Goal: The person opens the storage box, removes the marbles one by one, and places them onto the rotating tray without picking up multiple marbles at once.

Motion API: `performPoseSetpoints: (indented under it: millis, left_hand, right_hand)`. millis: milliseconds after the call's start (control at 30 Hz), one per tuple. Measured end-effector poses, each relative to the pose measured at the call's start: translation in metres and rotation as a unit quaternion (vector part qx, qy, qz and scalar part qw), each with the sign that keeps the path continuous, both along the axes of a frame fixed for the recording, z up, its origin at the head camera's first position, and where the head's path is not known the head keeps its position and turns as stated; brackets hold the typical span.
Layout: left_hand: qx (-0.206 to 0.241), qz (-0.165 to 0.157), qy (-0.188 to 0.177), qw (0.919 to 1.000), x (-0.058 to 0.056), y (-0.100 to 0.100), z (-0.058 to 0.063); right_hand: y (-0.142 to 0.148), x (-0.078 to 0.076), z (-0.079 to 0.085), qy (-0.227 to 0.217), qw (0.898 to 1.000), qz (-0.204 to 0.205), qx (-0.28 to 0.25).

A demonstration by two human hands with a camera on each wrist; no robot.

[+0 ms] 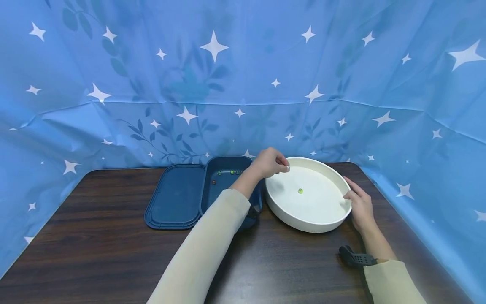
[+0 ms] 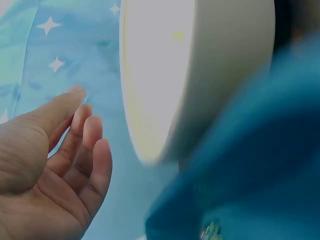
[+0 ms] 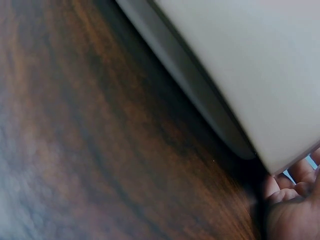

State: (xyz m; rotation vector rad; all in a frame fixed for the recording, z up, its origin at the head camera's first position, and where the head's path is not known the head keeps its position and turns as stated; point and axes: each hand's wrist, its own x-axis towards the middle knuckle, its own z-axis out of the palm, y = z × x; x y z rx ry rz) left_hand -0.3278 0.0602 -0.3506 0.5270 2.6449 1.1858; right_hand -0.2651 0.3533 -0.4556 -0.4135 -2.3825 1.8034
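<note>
Your left hand (image 1: pixel 268 164) reaches over the blue box's near right side to the left rim of the round white tray (image 1: pixel 318 204), its thumb and forefinger pinching a tiny pale bead (image 1: pixel 287 168). Your right hand (image 1: pixel 360 206) grips the tray's right rim, thumb over the edge. One green bead (image 1: pixel 300 191) lies on the tray floor, near the middle. Just left of the tray stands the blue box (image 1: pixel 217 197), with several small beads (image 1: pixel 232 172) inside; its left side touches the flat blue lid (image 1: pixel 180 194) on the brown table (image 1: pixel 95 236).
</note>
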Motion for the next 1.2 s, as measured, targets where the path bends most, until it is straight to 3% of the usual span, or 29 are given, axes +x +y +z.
performPoseSetpoints:
  millis: [300,433,633,1000,1200]
  left_hand:
    - [-0.035,0.014,-0.006,0.9993,0.010,0.033,-0.022]
    - [-0.049,0.026,-0.003,0.9984,0.011,0.039,-0.034]
    - [-0.055,0.018,-0.004,0.9983,0.010,0.044,-0.048]
    - [-0.134,0.017,0.011,0.9908,0.012,0.049,-0.055]
    - [-0.164,0.015,0.015,0.9863,0.012,0.051,-0.058]
  right_hand:
    - [0.003,-0.002,-0.001,-0.003,1.000,0.006,0.000]
    - [0.003,-0.003,-0.001,0.002,1.000,0.005,0.000]
    - [0.002,-0.001,-0.001,0.006,1.000,0.005,0.002]
    - [0.002,0.001,-0.001,0.028,1.000,0.012,0.002]
    - [0.002,0.001,-0.002,0.019,1.000,0.007,0.012]
